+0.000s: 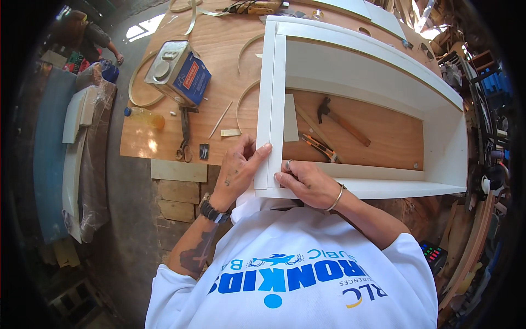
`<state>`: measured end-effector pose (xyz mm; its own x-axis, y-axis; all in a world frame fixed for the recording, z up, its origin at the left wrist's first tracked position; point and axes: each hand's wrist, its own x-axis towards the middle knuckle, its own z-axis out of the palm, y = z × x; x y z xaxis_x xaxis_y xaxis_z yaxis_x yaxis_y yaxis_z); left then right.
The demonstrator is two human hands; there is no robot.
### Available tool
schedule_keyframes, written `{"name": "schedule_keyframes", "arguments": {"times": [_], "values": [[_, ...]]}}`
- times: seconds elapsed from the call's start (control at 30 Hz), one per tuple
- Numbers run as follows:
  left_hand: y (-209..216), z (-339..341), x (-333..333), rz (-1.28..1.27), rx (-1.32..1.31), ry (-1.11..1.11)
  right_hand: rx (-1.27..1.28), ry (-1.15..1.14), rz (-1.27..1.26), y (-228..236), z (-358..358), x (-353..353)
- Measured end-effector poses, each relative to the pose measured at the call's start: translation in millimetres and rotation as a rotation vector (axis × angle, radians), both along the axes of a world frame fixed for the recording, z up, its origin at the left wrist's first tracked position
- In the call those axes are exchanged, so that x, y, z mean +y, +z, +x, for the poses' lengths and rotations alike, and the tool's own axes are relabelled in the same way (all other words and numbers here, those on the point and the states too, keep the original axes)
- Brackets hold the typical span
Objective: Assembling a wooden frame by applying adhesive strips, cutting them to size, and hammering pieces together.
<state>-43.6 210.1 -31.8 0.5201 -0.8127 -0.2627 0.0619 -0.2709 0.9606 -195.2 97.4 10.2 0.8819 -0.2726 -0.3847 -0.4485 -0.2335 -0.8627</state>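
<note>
A large open white box frame point(356, 187) rests on the wooden table point(219, 71), its near side close to my body. My left hand point(239, 169) grips the outer left edge near the front corner, thumb on the white face. On the inner side of that same corner, my right hand point(311, 183) is closed around the frame, thumb on top. A narrow line runs lengthwise along the left side's face, between two white strips. Through the frame's opening show a hammer point(349, 126) and orange-and-black utility knives point(319, 147), lying on the tabletop.
Left of the frame stand a rectangular metal can point(189, 79) and scissors point(185, 134), with a lying bottle point(147, 118) of yellowish liquid. Curled edging strips point(133, 90) lie around. Wrapped boards point(76, 159) line the left aisle; another person point(90, 35) is farther back.
</note>
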Motion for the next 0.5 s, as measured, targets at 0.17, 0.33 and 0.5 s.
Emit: {"name": "schedule_keyframes", "arguments": {"times": [0.17, 0.33, 0.5], "values": [[-0.5, 7.8, -15.4, -0.012, -0.039, 0.029, 0.041, 0.032, 0.031, 3.7, -0.1, -1.9], [7.2, -3.4, -19.0, -0.006, -0.121, 0.07, 0.105, 0.033, 0.111, 0.7, -0.3, -5.8], [-1.2, -9.3, -19.0, -0.075, -0.204, 0.053, 0.117, 0.037, 0.165, -2.8, 1.8, -11.0]]}}
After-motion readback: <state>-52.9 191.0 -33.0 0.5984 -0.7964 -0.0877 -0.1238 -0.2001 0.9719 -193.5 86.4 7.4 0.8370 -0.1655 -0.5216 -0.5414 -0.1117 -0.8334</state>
